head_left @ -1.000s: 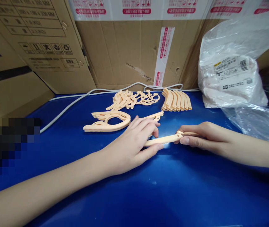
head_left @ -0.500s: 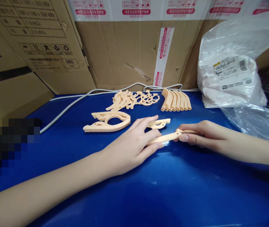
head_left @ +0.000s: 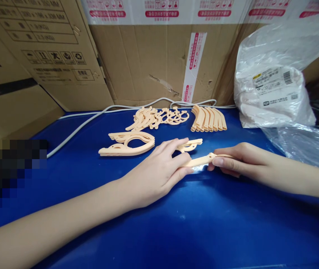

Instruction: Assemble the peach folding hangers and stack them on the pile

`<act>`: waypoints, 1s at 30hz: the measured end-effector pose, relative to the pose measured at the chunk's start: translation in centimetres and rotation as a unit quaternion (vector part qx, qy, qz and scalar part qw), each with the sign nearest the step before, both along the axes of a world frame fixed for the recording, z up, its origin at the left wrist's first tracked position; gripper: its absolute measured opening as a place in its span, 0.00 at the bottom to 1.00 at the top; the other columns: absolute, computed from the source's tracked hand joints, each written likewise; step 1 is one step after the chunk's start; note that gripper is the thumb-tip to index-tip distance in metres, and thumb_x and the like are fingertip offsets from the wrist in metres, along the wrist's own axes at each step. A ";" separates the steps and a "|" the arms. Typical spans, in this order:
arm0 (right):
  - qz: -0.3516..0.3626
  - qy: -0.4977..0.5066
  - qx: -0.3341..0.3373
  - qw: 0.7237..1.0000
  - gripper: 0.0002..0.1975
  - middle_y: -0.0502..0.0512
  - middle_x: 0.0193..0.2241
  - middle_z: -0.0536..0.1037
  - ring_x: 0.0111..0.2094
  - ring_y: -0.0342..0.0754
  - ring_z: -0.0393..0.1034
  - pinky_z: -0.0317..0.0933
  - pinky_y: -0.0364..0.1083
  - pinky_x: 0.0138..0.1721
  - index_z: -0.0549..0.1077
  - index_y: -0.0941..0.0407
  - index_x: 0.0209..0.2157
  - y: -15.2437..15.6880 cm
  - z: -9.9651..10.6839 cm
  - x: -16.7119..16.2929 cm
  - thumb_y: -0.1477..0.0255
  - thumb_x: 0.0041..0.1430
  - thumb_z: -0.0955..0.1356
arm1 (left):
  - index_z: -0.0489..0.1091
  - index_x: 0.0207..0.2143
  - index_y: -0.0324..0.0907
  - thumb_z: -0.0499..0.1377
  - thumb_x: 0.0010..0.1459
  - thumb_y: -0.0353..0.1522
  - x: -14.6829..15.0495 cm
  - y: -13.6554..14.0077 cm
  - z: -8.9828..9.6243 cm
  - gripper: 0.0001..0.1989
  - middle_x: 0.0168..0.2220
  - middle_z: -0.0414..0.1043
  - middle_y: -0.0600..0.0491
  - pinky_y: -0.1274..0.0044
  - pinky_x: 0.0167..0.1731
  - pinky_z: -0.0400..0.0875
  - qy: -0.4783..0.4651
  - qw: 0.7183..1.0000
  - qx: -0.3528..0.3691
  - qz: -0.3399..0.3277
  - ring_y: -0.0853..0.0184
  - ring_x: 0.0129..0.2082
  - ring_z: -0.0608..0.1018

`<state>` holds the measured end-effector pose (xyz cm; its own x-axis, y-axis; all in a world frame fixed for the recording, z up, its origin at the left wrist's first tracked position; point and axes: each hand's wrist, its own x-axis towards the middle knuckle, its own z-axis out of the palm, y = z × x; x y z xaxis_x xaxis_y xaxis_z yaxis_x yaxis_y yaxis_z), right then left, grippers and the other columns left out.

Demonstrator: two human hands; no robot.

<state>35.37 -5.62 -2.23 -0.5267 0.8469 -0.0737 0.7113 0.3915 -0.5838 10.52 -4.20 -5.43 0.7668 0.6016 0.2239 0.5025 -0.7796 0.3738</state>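
A beige plastic bar (head_left: pixel 200 161) is gripped at its left end by the left hand (head_left: pixel 159 172), with the thumb below and the fingers partly curled over it. Its right end, where a small hole is seen, is met by a thin beige strip (head_left: pixel 223 155), pinched between the thumb and fingers of the right hand (head_left: pixel 240 160). A second beige arm (head_left: pixel 195 142) juts out past the left fingertips; whether it is joined to the bar cannot be told, as the place is covered by the hand. On the blue table (head_left: pixel 204 224), stacked hangers (head_left: pixel 139 150) are laid just beside the left hand. Behind them, a pile of small curved parts (head_left: pixel 148 118) and a row of curved arms (head_left: pixel 211 118) are spread near a white cable (head_left: pixel 103 110).
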 end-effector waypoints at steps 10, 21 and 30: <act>0.055 -0.106 0.131 0.984 0.20 0.46 0.17 0.65 0.17 0.43 0.60 0.48 0.43 0.21 0.61 0.54 0.28 -0.1 -0.8 -0.2 0.58 0.70 0.54 | 0.70 0.45 0.42 0.43 0.70 0.39 -0.1 -0.1 0.1 0.18 0.65 0.53 0.45 0.63 0.64 0.51 0.007 1.000 -0.009 -0.001 0.59 0.65 0.55; 0.091 -0.150 0.280 0.944 0.16 0.47 0.19 0.68 0.15 0.43 0.61 0.45 0.44 0.20 0.59 0.53 0.29 -0.3 -1.6 -0.1 0.63 0.71 0.54 | 0.69 0.45 0.43 0.43 0.70 0.39 0.0 0.0 0.2 0.17 0.65 0.54 0.45 0.59 0.64 0.52 0.011 1.000 -0.009 -0.001 0.58 0.65 0.55; 0.110 -0.203 0.366 0.902 0.15 0.48 0.21 0.68 0.18 0.44 0.65 0.48 0.45 0.22 0.60 0.54 0.29 -0.4 -1.7 -0.1 0.66 0.71 0.54 | 0.69 0.43 0.43 0.43 0.70 0.39 0.0 0.0 0.1 0.17 0.65 0.53 0.46 0.62 0.64 0.50 0.017 1.000 -0.015 -0.002 0.60 0.66 0.54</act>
<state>35.24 -6.06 -3.88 -0.7434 0.6255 0.2369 0.6662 0.7239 0.1791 10.53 -4.23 -5.33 0.7758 0.6047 0.1802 0.5124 -0.7704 0.3794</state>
